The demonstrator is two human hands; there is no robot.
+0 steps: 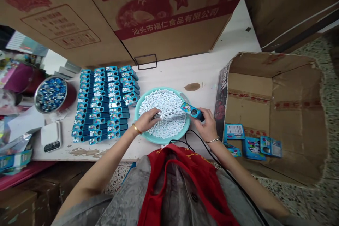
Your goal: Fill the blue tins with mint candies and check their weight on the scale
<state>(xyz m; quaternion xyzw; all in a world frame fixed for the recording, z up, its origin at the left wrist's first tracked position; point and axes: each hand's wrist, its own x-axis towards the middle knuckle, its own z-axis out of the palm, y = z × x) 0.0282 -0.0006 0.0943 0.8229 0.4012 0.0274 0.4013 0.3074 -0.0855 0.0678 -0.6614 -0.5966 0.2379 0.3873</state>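
Observation:
My right hand (208,127) grips a small blue candy box (192,111) with a round hole in its end, held over the right rim of a turquoise basin (137,107). White pellet candies (165,127) fill the basin. My left hand (147,120) reaches into them from the left with its fingers curled together around some pellets; the fingertips are partly hidden. To the left stand rows of similar blue boxes (97,107), packed side by side with their holed ends up. White pellets show on many of these ends.
A large cardboard carton (172,42) stands behind the basin. At right is an open carton (246,84) with several blue boxes (254,148) inside. A pot of blue wrapped pieces (51,93) and a white scale (51,134) sit at left. A black cable (212,153) crosses my right forearm.

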